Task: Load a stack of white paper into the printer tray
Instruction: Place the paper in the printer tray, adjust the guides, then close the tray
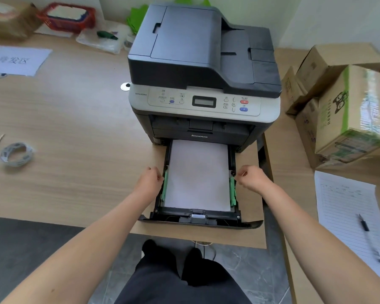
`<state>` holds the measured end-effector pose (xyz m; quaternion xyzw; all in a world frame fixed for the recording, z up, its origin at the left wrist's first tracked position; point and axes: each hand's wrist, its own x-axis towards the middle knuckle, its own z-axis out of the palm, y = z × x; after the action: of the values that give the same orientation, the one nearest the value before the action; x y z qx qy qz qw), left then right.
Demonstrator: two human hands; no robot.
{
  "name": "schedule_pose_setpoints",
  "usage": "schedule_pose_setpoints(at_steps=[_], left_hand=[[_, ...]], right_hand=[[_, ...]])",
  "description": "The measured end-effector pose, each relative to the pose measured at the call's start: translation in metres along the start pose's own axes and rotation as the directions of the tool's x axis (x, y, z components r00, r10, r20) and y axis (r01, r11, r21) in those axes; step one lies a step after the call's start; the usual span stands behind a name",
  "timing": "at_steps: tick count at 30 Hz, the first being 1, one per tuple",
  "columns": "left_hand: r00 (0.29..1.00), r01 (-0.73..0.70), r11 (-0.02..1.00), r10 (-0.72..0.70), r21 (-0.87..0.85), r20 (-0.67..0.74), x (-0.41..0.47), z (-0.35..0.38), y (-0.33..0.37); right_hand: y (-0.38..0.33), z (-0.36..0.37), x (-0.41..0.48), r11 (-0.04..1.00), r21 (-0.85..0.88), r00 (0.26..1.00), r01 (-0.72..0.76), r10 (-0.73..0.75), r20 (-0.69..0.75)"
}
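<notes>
From the head view, the white paper (198, 174) is lying flat in the pulled-out printer tray (198, 218), its long axis running near to far. The left hand (150, 179) and right hand (249, 178) are flanking it equally, fingers curled at the green side guides (165, 185), grip unclear.

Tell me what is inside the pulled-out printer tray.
A stack of white paper lies flat in the tray, between green side guides. Its far end disappears inside the printer, and the tray floor underneath is covered.
</notes>
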<state>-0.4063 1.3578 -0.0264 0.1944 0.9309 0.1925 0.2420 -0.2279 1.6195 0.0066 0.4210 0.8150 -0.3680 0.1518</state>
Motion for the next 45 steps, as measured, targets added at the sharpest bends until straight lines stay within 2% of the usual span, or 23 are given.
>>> schedule_pose_setpoints(at_steps=[2,7,10,15,20,31,38,41,45], left_hand=[[0.999,0.022,0.999,-0.021,-0.029,0.035,0.000,0.001,-0.002],[0.996,0.070,0.985,-0.061,-0.159,0.061,0.002,-0.005,-0.006],[0.993,0.098,0.960,-0.079,-0.262,0.082,0.004,-0.005,-0.010],[0.983,0.171,0.852,-0.113,-0.496,0.144,0.003,-0.005,-0.020],[0.971,0.208,0.765,-0.087,-0.610,0.223,0.002,-0.004,-0.028],[0.970,0.225,0.727,-0.102,-0.649,0.223,0.001,0.003,-0.031],[0.970,0.235,0.726,-0.134,-0.646,0.202,-0.004,0.007,-0.029],[0.972,0.231,0.765,-0.147,-0.601,0.186,-0.004,0.006,-0.026],[0.988,0.126,0.881,-0.069,-0.457,0.139,-0.008,-0.008,-0.005]], right_hand=[[-0.001,0.014,-0.004,1.000,0.007,1.000,-0.020,0.020,0.024],[-0.001,0.031,-0.002,0.992,0.083,0.992,-0.093,0.100,-0.082],[0.006,0.033,-0.002,0.981,0.115,0.986,-0.155,0.161,-0.044],[0.021,0.031,-0.012,0.903,0.398,0.984,-0.163,0.177,0.002],[0.020,0.034,-0.014,0.844,0.512,0.979,-0.161,0.202,-0.025],[0.017,0.038,-0.017,0.811,0.569,0.981,-0.134,0.188,-0.036],[0.022,0.048,-0.010,0.904,0.418,0.980,-0.090,0.156,-0.125],[0.021,0.046,-0.009,0.930,0.360,0.988,-0.079,0.120,-0.092],[0.018,0.032,-0.013,0.953,0.296,0.994,-0.068,0.091,-0.065]])
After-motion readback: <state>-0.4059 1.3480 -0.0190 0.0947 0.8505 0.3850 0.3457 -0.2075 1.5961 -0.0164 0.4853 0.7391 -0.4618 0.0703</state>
